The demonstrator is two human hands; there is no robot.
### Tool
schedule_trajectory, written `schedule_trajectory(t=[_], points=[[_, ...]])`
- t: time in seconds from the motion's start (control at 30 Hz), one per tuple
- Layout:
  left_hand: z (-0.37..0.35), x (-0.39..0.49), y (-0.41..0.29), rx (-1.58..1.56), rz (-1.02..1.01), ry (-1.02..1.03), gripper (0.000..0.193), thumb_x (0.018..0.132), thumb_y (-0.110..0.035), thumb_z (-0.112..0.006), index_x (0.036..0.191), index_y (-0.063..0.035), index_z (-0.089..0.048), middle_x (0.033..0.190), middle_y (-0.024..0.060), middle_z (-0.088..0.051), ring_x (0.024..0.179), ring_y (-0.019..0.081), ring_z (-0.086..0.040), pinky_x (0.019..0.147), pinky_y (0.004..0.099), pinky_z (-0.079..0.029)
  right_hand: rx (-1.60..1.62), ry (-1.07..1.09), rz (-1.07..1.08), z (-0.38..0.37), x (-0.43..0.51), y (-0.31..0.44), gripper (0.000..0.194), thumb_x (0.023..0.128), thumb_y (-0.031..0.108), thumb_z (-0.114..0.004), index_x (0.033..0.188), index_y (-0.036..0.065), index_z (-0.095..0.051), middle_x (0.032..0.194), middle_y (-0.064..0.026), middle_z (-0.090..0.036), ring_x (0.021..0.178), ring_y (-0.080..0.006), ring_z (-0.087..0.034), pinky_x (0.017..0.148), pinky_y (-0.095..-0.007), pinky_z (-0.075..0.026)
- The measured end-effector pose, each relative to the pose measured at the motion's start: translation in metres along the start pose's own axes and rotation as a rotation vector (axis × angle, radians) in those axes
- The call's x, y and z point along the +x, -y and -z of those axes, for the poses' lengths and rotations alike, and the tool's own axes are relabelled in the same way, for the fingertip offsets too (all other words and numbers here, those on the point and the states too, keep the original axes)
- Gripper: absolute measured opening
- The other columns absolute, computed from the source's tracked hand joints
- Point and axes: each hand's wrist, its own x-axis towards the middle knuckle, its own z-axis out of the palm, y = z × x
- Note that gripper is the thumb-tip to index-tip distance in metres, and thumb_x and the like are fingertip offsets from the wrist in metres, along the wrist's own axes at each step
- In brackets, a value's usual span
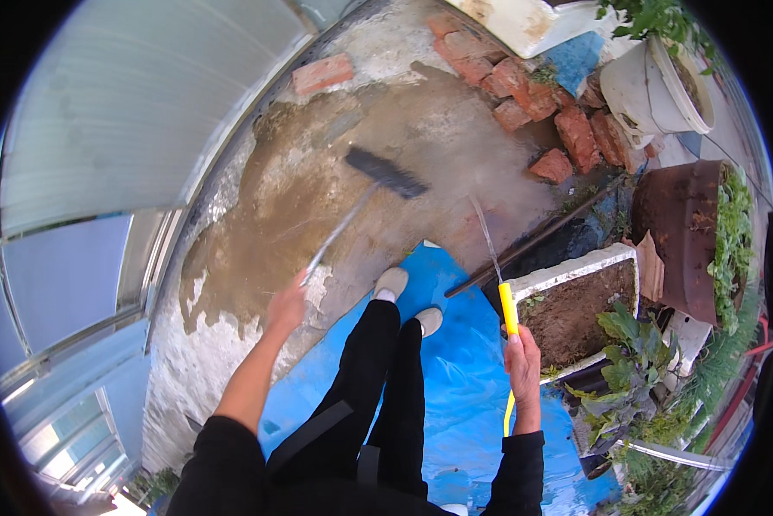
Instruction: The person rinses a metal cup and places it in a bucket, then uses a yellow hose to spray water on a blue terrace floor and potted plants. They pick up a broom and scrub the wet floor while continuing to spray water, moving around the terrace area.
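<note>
My left hand [287,302] is closed around the handle of a long-handled brush [385,173], whose dark head lies blurred over wet, muddy concrete [283,213]. In my right hand [522,361] is a yellow hose [508,309], pointing forward. Water [486,232] streams from its end onto the wet ground to the right of the brush head. Both of my feet, in light shoes [391,282], stand on a blue sheet [457,374] that covers the ground on this side.
Red bricks [577,138] lie loosely at the upper right, and a single brick [322,74] lies by the wall on the left. A long rod [541,232], a soil-filled white planter [577,266], a rusty barrel [680,235] and a white bucket [644,90] border the right side.
</note>
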Motion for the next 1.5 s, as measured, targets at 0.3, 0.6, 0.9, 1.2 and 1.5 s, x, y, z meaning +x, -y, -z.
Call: schedule_trajectory(t=[0.3, 0.6, 0.9, 1.2, 1.5], points=[[-0.080, -0.023, 0.017, 0.041, 0.049, 0.114, 0.055, 0.094, -0.024, -0.048, 0.143, -0.0407, -0.031, 0.092, 0.0212, -0.067, 0.088, 0.0363, -0.065, 0.075, 0.0474, -0.049, -0.104, 0.061, 0.044, -0.050, 0.005, -0.015, 0.033, 0.098, 0.027, -0.048, 0.116, 0.001, -0.057, 0.072, 0.0004, -0.046, 0.065, -0.0070, -0.042, 0.058, -0.0239, -0.036], [-0.086, -0.146, 0.171, 0.163, 0.242, 0.199, 0.055, 0.094, -0.021, -0.049, 0.143, -0.0386, -0.033, 0.076, 0.0194, -0.063, 0.074, 0.0363, -0.064, 0.067, 0.0474, -0.049, -0.583, 0.027, 0.043, -0.124, 0.046, -0.068, 0.034, 0.094, 0.037, -0.050, 0.097, 0.005, -0.063, 0.075, -0.0184, -0.062, 0.072, -0.0373, -0.060, 0.062, -0.0451, -0.044], [-0.095, -0.188, 0.178, -0.044, 0.045, 0.029, 0.056, 0.091, -0.016, -0.051, 0.142, -0.0363, -0.038, 0.076, 0.0189, -0.061, 0.068, 0.0360, -0.062, 0.062, 0.0473, -0.048, -0.825, 0.061, 0.033, -0.175, 0.056, -0.118, 0.033, 0.094, 0.036, -0.049, 0.094, 0.006, -0.064, 0.083, -0.0206, -0.064, 0.078, -0.0402, -0.061, 0.065, -0.0492, -0.046], [-0.127, -0.170, 0.241, 0.013, 0.146, 0.156, 0.055, 0.091, -0.015, -0.052, 0.139, -0.0389, -0.040, 0.075, 0.0174, -0.063, 0.070, 0.0363, -0.062, 0.064, 0.0480, -0.049, -0.670, 0.148, 0.138, -0.223, 0.029, -0.103, 0.035, 0.095, 0.034, -0.052, 0.095, 0.001, -0.063, 0.075, -0.0184, -0.061, 0.066, -0.0327, -0.059, 0.057, -0.0392, -0.043], [-0.050, -0.301, 0.372, 0.114, 0.639, 0.196, 0.055, 0.090, -0.018, -0.054, 0.140, -0.0367, -0.040, 0.080, 0.0215, -0.064, 0.077, 0.0402, -0.063, 0.068, 0.0502, -0.048, -0.442, 0.090, 0.067, -0.223, -0.002, -0.080, 0.029, 0.095, 0.027, -0.054, 0.095, -0.001, -0.063, 0.067, -0.0010, -0.049, 0.060, -0.0084, -0.043, 0.052, -0.0275, -0.034]])
